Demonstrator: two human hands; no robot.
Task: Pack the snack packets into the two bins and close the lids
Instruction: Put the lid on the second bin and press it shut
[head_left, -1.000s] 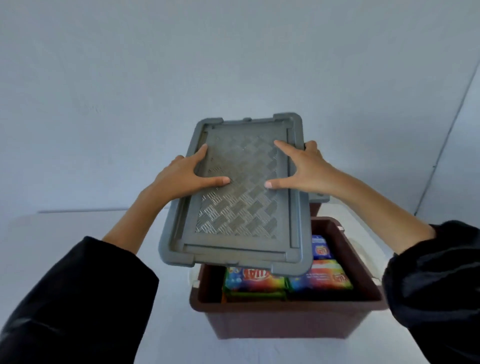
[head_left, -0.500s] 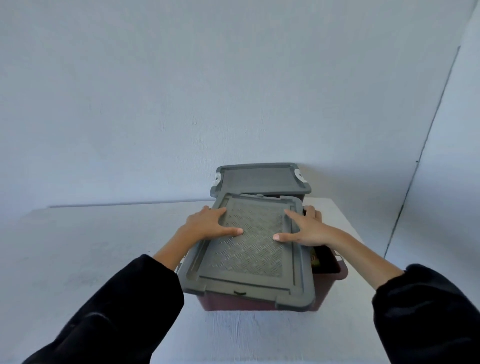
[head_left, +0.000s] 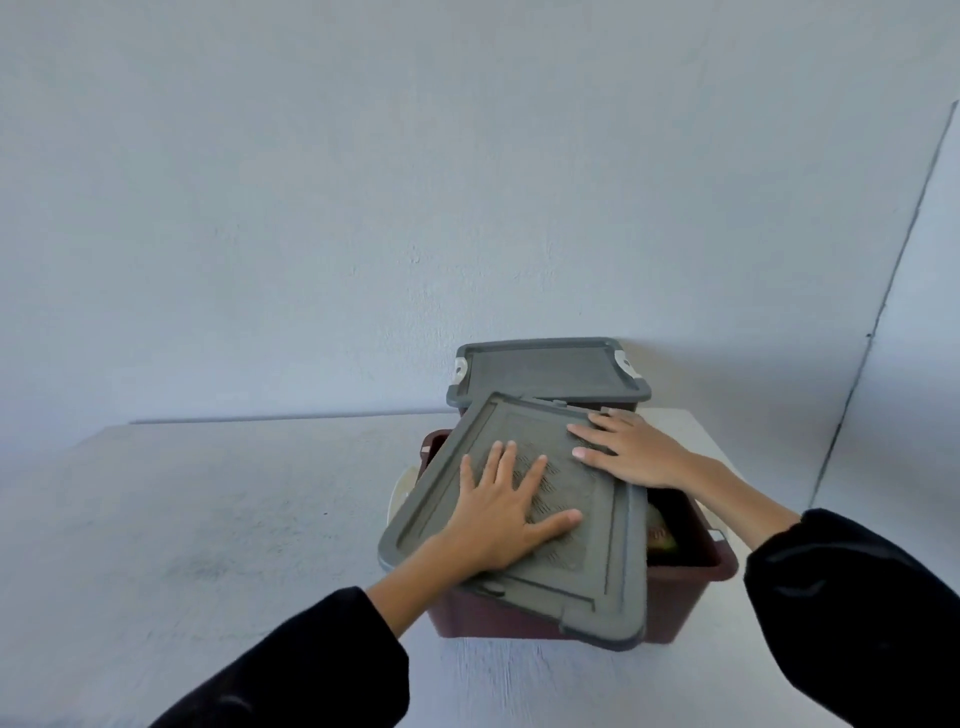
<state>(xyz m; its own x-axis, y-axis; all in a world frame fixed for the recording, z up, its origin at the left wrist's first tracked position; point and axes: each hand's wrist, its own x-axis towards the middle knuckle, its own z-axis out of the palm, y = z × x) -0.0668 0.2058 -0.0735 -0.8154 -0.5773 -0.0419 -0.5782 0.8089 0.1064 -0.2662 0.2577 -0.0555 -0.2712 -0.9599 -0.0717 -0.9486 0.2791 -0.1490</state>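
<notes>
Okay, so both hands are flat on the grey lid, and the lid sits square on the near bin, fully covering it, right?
Not quite. The left hand and right hand are flat on the grey lid, but the lid lies skewed on the near bin. The bin's right side is uncovered, with a packet showing. The head view shows this.

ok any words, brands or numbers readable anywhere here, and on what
No text can be read.
Snack packet in the uncovered gap of the near bin: reddish print, too blurred to read.
Near lid: moulded pattern only, no lettering.
Far lid: no lettering shows; its white latches carry nothing legible.
</notes>
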